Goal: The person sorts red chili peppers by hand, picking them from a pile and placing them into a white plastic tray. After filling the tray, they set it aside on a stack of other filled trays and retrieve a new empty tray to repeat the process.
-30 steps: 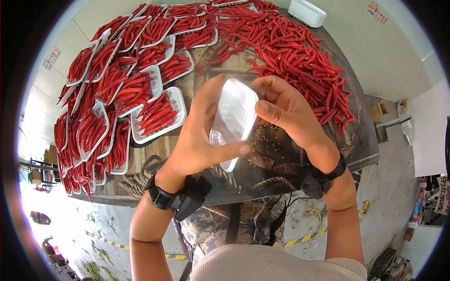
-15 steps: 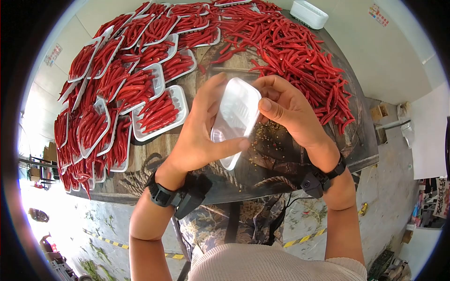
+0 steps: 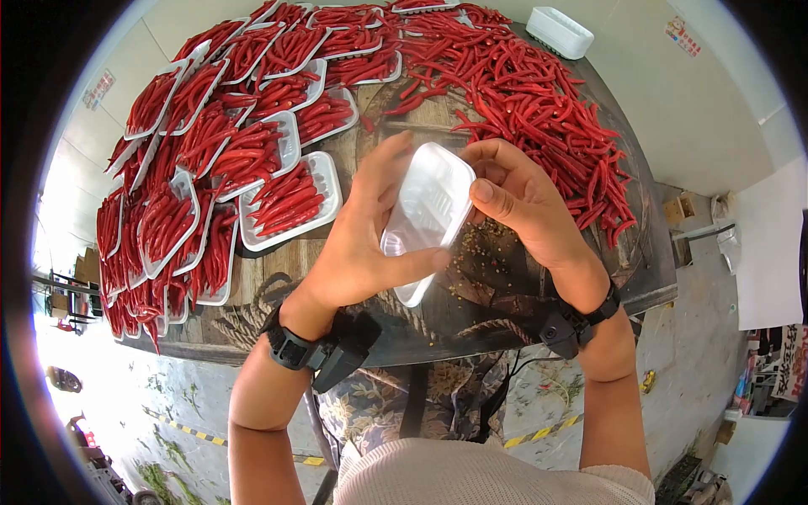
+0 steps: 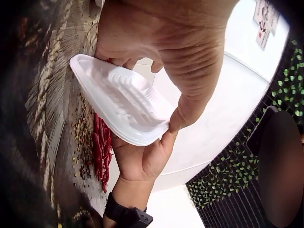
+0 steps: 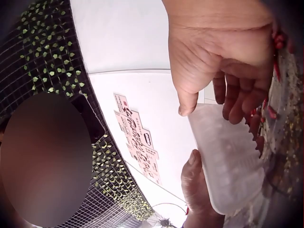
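Head view: 2 hands, left hand (image 3: 353, 244) and right hand (image 3: 518, 198), grip white tray (image 3: 425, 210).

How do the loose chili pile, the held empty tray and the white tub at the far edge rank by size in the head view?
1. loose chili pile
2. empty tray, though it is nearer the camera
3. white tub, though it is farthest, so true size is unsure

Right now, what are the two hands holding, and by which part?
Both hold one empty white foam tray: the left hand grips its long sides, the right hand pinches its far right edge.
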The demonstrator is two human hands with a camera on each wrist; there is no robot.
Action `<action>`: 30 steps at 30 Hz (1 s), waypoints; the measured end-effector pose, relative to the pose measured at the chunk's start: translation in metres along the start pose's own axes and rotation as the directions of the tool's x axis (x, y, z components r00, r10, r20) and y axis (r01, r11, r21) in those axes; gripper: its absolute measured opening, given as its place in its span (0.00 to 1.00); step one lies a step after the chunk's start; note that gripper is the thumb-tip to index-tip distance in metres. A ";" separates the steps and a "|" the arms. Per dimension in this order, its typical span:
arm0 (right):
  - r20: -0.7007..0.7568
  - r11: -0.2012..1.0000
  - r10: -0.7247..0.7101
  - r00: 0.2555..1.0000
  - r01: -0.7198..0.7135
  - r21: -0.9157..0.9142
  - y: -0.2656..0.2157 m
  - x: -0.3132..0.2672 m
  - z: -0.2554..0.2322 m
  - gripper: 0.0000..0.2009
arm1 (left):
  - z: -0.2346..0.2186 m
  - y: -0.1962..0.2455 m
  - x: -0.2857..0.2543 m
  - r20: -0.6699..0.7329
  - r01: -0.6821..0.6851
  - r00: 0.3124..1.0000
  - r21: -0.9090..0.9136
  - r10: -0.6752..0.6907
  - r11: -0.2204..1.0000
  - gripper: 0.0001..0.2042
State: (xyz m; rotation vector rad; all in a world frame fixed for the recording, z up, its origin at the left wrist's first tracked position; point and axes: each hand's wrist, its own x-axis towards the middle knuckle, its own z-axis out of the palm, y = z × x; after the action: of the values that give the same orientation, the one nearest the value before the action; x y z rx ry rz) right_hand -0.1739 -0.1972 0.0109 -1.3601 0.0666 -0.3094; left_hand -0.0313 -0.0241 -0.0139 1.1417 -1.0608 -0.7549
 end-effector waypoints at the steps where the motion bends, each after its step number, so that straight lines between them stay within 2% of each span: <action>1: 0.009 1.000 -0.002 1.000 0.002 0.010 0.000 0.000 0.000 0.21 | 0.000 0.000 0.000 0.000 -0.001 1.000 0.000 0.001 1.000 0.59; 16: 0.018 1.000 0.022 1.000 -0.022 0.021 0.000 0.001 -0.002 0.21 | -0.001 0.002 0.000 -0.003 0.021 1.000 -0.036 -0.021 0.999 0.58; 17: 0.018 1.000 0.020 1.000 -0.021 0.021 -0.001 0.000 -0.001 0.21 | -0.002 0.000 -0.001 -0.006 0.001 1.000 -0.085 -0.001 0.996 0.57; 19: -0.082 0.990 0.003 0.997 -0.014 -0.138 -0.003 0.000 0.000 0.22 | -0.005 0.000 -0.001 -0.006 -0.019 1.000 -0.128 0.019 0.992 0.55; 21: -0.107 0.980 0.006 0.994 -0.027 -0.199 -0.007 -0.001 -0.007 0.21 | -0.008 0.004 0.001 -0.093 -0.099 0.992 -0.163 0.084 0.982 0.55; 22: -0.133 0.965 0.013 0.991 -0.047 -0.260 -0.009 -0.002 -0.011 0.22 | -0.010 0.012 0.001 -0.092 -0.087 0.993 -0.180 0.071 0.980 0.56; 23: -0.134 0.966 0.004 0.991 -0.038 -0.256 -0.009 -0.002 -0.014 0.22 | -0.011 0.017 0.001 -0.127 -0.105 0.988 -0.182 0.083 0.978 0.56; 25: -0.198 0.887 -0.103 0.975 -0.001 -0.463 -0.008 -0.002 -0.019 0.23 | -0.012 0.022 0.000 -0.233 -0.173 0.964 -0.179 0.129 0.969 0.55; 26: -0.199 0.887 -0.114 0.973 0.010 -0.461 -0.010 -0.003 -0.019 0.23 | -0.013 0.023 0.001 -0.296 -0.208 0.941 -0.122 0.164 0.971 0.56; 28: -0.244 0.637 -0.205 0.948 -0.060 -0.769 -0.015 -0.007 -0.018 0.21 | -0.018 0.025 0.001 -0.386 -0.245 0.889 0.049 0.244 0.968 0.56; 29: -0.243 0.638 -0.216 0.946 -0.052 -0.768 -0.017 -0.008 -0.020 0.21 | -0.019 0.025 0.001 -0.424 -0.270 0.854 0.138 0.303 0.953 0.56; 30: -0.216 0.559 -0.147 0.965 -0.099 -0.823 -0.017 -0.010 -0.022 0.20 | -0.020 0.026 0.001 -0.416 -0.276 0.854 0.146 0.312 0.950 0.56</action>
State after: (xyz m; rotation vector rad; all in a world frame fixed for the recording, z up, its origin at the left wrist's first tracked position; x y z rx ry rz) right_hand -0.1912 -0.2188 0.0212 -2.2797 0.4760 -0.5204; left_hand -0.0133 -0.0110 0.0100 1.1156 -0.8596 -0.1959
